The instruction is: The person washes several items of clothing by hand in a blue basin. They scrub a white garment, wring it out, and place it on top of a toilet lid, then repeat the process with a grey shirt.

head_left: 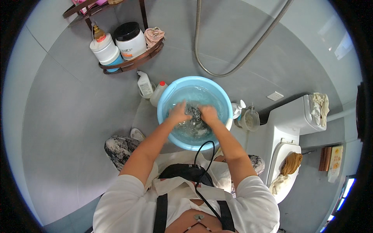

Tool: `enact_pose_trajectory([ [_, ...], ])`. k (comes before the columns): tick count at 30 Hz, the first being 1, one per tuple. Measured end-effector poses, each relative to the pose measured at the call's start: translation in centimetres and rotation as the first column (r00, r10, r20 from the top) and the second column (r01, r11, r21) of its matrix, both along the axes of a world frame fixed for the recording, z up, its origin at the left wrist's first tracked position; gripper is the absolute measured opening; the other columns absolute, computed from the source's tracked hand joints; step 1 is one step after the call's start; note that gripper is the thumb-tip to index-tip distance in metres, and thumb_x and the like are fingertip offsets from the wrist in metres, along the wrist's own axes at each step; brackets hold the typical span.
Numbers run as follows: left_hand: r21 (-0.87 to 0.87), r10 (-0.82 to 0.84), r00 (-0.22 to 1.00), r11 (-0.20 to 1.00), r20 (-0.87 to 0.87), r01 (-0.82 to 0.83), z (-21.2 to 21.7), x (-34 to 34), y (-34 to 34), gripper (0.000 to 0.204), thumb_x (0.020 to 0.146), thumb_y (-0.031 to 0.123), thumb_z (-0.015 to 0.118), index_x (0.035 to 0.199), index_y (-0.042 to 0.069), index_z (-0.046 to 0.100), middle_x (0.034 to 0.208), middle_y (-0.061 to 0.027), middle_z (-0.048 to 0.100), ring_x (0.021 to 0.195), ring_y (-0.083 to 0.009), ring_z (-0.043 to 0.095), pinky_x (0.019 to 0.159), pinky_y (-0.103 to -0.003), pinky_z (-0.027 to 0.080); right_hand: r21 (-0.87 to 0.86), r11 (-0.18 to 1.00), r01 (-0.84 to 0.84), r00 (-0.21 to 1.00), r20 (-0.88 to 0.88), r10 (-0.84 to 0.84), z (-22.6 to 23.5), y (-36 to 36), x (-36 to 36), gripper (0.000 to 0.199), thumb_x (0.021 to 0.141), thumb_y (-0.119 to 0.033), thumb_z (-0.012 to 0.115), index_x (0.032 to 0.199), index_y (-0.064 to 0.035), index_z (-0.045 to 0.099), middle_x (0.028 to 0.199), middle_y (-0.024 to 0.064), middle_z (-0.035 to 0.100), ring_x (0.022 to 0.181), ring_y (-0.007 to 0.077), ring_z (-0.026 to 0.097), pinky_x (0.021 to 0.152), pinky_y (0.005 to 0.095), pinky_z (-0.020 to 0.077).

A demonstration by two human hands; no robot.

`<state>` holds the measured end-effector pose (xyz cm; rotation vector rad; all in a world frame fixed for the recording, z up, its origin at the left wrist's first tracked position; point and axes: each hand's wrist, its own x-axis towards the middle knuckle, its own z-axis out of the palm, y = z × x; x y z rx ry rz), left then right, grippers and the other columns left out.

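Observation:
A round light-blue basin (pixel 175 86) of water stands in front of me. In it lies a wet dark cloth (pixel 195 116) with a black, grey and white pattern, partly under water. My left hand (pixel 179 112) is at the cloth's left side, thumb and fingers spread apart, its thumb touching the edge. On the other side, my right hand (pixel 208 113) is closed on the cloth, its fingertips mostly hidden. Ripples and some suds blur the cloth's lower part.
A brown corner shelf (pixel 134 64) holds tubs. White bottles (pixel 145 83) stand left of the basin, a pump bottle (pixel 238 108) right. A toilet (pixel 285 155) with cloths on it stands at right. A metal shower hose (pixel 248 58) hangs behind. A black cable (pixel 198 182) hangs before me.

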<state>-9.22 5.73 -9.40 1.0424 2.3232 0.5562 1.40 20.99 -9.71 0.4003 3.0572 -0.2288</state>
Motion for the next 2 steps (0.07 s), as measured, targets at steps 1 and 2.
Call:
enact_pose_trajectory([
  [1, 0.148, 0.001, 0.993, 0.989, 0.118, -0.018, -1.7, -1.2, -0.1, 0.094, 0.064, 0.037, 0.068, 0.136, 0.019, 0.009, 0.137, -0.0133, 0.019, 0.124, -0.0341, 0.022, 0.097, -0.056, 0.018, -0.159, 0.987, 0.0, 1.0, -0.023, -0.004, 1.3, 0.2, 0.0, 0.036, 0.073, -0.014, 0.054, 0.109, -0.0185, 0.054, 0.097, 0.0083, 0.06, 0.084, 0.0269, 0.06, 0.073, 0.04, 0.0461],
  [2, 0.292, -0.018, 0.972, 0.955, 0.234, -0.052, -3.8, -2.7, -0.2, 0.096, 0.064, 0.037, 0.069, 0.136, 0.019, 0.008, 0.138, -0.0129, 0.018, 0.126, -0.0349, 0.019, 0.098, -0.057, 0.015, -0.423, 0.905, -0.045, 0.995, -0.098, 0.004, 2.8, 0.5, 0.1, 0.056, 0.068, -0.01, 0.058, 0.122, -0.0162, 0.043, 0.109, 0.0114, 0.056, 0.117, 0.0219, 0.04, 0.097, 0.0395, 0.0289],
])
